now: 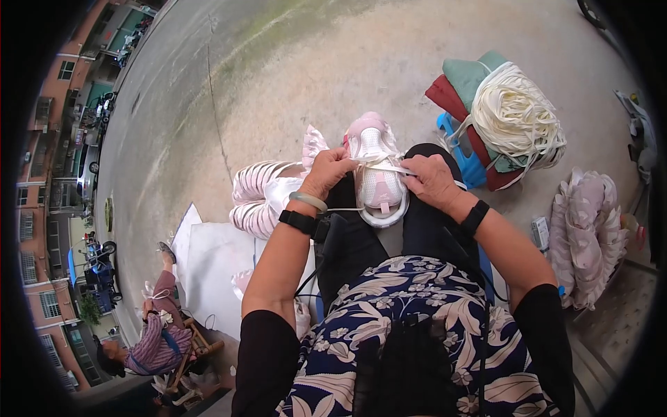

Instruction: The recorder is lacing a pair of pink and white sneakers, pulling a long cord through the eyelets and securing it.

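A pink and white sneaker (376, 182) rests upright between my knees, its toe pointing away from me. Pale flat shoelace (382, 165) runs across its front. My left hand (325, 172) pinches the lace at the shoe's left side, fingertips close to the lacing. On the opposite side, my right hand (433, 179) grips the lace between thumb and fingers, drawing a strand across the shoe. A white loop (384, 221) curves around the near end of the sneaker. The fingers partly cover the lace ends.
To the right, a large bundle of cream laces (517, 111) lies over green and red cloth on a blue stool (464, 156). Stacked pink shoe parts stand at left (260, 198) and right (590, 236). A white sheet (215, 271) covers ground at left; another person (163, 333) sits beyond.
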Tool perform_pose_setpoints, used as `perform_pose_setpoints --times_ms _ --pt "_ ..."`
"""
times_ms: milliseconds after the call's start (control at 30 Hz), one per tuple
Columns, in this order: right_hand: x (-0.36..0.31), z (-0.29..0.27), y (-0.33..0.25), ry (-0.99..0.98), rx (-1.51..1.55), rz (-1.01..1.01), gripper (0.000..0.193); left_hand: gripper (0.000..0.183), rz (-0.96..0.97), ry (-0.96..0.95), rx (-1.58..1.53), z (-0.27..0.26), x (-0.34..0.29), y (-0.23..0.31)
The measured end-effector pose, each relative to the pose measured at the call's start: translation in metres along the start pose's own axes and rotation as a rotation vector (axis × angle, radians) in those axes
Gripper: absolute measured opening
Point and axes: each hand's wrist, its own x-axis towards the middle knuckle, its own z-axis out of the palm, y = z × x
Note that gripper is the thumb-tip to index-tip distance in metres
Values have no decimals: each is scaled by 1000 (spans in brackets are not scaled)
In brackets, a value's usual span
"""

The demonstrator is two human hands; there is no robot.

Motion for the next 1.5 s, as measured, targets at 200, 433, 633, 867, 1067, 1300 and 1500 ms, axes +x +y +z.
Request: perform_pose_setpoints --times_ms 200,433,633,867,1067,1300,1500 --pt "1 -16 2 44 215 223 15 13 85 26 59 8 6 -8" --pt "-50 -69 24 117 201 373 14 23 194 231 382 21 11 -21" --pt "-66 -61 28 33 -4 280 12 19 151 335 408 32 4 -16" --pt "5 -15 -14 196 -9 17 40 12 721 488 671 54 -2 -3" --pt "21 15 -18 -15 -116 131 32 9 688 511 673 73 8 -2" --pt "23 18 -14 -30 -35 131 19 8 641 469 594 76 6 -5" --pt "28 15 -6 -125 9 129 21 8 795 519 801 82 5 2"
